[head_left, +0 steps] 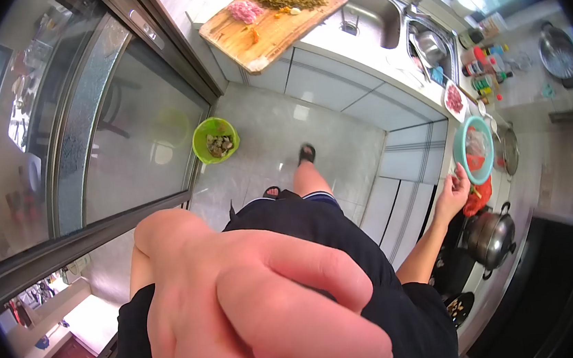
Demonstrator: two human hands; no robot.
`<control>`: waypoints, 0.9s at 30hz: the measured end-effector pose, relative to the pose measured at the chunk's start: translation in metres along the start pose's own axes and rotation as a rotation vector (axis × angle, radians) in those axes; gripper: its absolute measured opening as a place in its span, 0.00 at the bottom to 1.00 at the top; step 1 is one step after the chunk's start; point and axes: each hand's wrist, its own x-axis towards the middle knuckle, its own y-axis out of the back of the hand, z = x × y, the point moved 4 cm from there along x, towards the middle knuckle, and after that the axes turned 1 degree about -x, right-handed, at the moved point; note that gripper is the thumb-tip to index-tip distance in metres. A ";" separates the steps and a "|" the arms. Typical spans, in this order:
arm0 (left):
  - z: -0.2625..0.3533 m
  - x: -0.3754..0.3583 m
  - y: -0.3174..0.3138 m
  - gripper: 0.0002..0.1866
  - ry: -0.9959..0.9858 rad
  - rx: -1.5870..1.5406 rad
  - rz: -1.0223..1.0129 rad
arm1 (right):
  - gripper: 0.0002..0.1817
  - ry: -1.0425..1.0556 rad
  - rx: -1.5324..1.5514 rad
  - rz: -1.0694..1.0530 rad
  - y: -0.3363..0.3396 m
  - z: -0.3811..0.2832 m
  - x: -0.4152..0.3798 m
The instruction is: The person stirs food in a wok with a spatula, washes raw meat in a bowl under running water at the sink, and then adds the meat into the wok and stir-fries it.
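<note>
My left hand (pixel 263 298) is raised very close to the camera and fills the lower middle of the view. Its fingers are bent and spread apart, with nothing visible between them. On the right, my right hand (pixel 456 191) has its fingers closed at the near rim of a teal basin (pixel 462 152). Inside the basin lie a clear plastic bag (pixel 477 141) and something red. A red bag (pixel 479 196) is just below the basin, beside my right hand.
A cutting board (pixel 280 36) with chopped greens and pink meat lies by the sink (pixel 371 15). The counter also bears a meat plate (pixel 455 99), bottles (pixel 486 66) and a lidded pot (pixel 491 236). A green bin (pixel 209 128) stands on the floor near the glass door (pixel 136 124).
</note>
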 end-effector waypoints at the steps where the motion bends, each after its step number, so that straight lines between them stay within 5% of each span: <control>1: -0.001 -0.002 -0.003 0.14 -0.038 0.037 0.018 | 0.20 0.010 0.006 -0.043 -0.008 -0.009 0.004; 5: -0.030 0.008 0.099 0.13 -0.167 0.214 0.070 | 0.19 0.004 0.116 -0.247 -0.155 -0.045 0.082; 10: -0.080 0.016 0.231 0.14 -0.065 0.827 0.541 | 0.18 0.029 0.149 -0.646 -0.303 -0.084 0.142; 12: -0.115 0.015 0.301 0.18 0.111 0.658 0.764 | 0.18 0.070 0.190 -0.823 -0.368 -0.109 0.155; 17: -0.232 -0.116 0.461 0.16 0.826 0.870 1.077 | 0.18 0.127 0.303 -1.290 -0.529 -0.166 0.141; 21: -0.292 -0.168 0.530 0.17 1.031 1.076 0.981 | 0.21 0.241 0.127 -1.276 -0.631 -0.200 0.127; 27: -0.368 -0.188 0.609 0.20 0.888 1.158 0.888 | 0.31 0.121 0.011 -0.996 -0.703 -0.205 0.097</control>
